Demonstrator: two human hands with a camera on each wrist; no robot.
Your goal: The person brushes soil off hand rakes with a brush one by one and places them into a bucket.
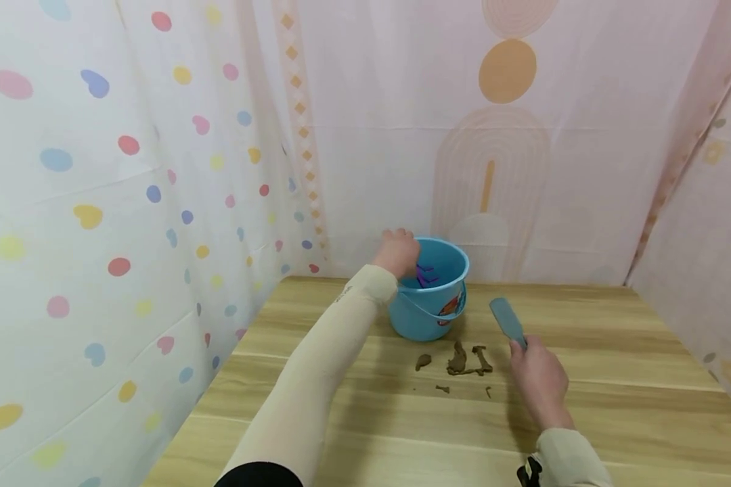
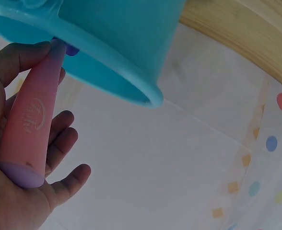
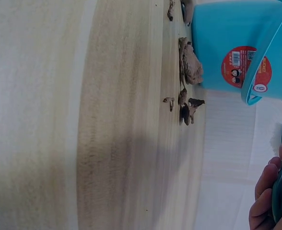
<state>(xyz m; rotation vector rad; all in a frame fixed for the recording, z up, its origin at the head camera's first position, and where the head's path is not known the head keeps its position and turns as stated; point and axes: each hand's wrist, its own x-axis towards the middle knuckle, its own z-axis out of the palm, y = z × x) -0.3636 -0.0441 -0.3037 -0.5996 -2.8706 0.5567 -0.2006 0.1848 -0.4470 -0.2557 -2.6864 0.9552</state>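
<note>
At the blue bucket (image 1: pixel 426 314), my left hand (image 1: pixel 398 251) is over the rim and holds a toy rake. The rake's pink handle (image 2: pixel 29 115) lies along the palm, with the thumb pressed near its narrow end. Purple tines (image 1: pixel 426 276) show inside the bucket. In my right hand (image 1: pixel 542 382) is a blue-grey spatula (image 1: pixel 507 319), its flat blade pointing up and away over the table. Between the hands, in front of the bucket, lie several brown clay-like pieces (image 1: pixel 458 358), some long and one rounded lump (image 1: pixel 423 362).
The wooden table (image 1: pixel 615 406) carries the bucket near its back edge. A white curtain with coloured dots (image 1: pixel 119 266) hangs on the left, and a pale patterned cloth (image 1: pixel 378 169) hangs behind. The bucket's handle (image 1: pixel 429 312) hangs down its front.
</note>
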